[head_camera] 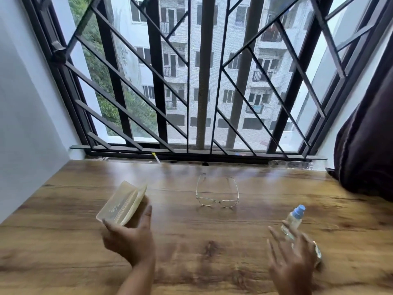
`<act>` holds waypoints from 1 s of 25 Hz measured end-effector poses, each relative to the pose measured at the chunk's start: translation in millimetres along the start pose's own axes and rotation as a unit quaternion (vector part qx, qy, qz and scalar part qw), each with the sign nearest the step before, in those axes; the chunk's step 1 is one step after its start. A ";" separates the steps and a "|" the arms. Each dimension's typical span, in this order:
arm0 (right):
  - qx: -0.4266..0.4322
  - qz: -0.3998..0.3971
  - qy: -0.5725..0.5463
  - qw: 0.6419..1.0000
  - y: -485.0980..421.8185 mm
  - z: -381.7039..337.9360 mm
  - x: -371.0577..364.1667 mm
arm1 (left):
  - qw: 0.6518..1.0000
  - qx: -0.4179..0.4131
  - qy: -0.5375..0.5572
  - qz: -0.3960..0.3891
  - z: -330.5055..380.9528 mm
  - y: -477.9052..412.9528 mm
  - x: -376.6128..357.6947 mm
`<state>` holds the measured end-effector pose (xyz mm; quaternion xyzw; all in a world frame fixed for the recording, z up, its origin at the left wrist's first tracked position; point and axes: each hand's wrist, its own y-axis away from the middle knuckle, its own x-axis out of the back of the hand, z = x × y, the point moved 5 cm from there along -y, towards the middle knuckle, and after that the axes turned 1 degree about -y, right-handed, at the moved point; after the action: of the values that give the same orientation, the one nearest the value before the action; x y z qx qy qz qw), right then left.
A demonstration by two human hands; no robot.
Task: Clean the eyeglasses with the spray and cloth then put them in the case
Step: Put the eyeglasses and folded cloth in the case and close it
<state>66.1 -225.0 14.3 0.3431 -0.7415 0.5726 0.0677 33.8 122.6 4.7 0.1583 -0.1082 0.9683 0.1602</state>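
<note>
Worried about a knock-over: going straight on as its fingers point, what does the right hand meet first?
Probably the spray bottle, just beyond the spread fingers of the right hand; blur hides any contact.

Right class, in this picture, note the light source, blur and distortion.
Head view: daylight enters through the barred window; glare washes the brown wooden table near it; the right hand and clear spray bottle with blue cap look blurred; the wide lens splays the bars.

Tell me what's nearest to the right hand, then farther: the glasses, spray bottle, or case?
1. Spray bottle, at the right hand's fingers.
2. Eyeglasses, middle of the table.
3. Case, far left, held in the left hand.
</note>
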 end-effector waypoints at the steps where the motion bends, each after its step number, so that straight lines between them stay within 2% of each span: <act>1: 0.023 -0.023 -0.031 0.999 6.0 -13.9 -7.4 | 0.999 0.037 0.004 0.006 -8.3 -12.0 2.4; 4: 0.073 -0.094 -0.093 0.989 24.3 -46.9 -25.9 | 0.992 0.123 0.001 -0.002 -30.0 -38.8 5.9; 6: 0.093 -0.114 -0.104 0.984 28.7 -56.8 -30.0 | 0.987 0.160 0.004 -0.013 -41.5 -52.1 1.7; 13: 0.104 -0.141 -0.085 0.981 22.5 -68.1 -25.1 | 0.989 0.131 0.039 -0.061 -62.3 -77.6 -11.3; 17: 0.100 -0.164 -0.066 0.979 21.2 -71.7 -26.2 | 0.990 0.090 0.042 -0.101 -63.5 -85.1 -13.5; 19: 0.107 -0.158 -0.057 0.980 23.7 -71.5 -27.8 | 0.983 0.051 0.079 -0.158 -62.6 -85.1 -19.3; 21: 0.107 -0.150 -0.065 0.981 25.3 -70.8 -28.3 | 0.966 0.003 0.114 -0.233 -61.8 -81.5 -26.0; 25: 0.098 -0.147 -0.111 0.978 30.0 -67.3 -28.7 | 0.924 -0.095 0.101 -0.357 -55.7 -63.2 -34.8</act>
<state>50.5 -149.2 -1.3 0.5149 -0.6257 0.5850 0.0348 71.7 186.0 -48.7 0.0722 -0.1192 0.8431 0.5194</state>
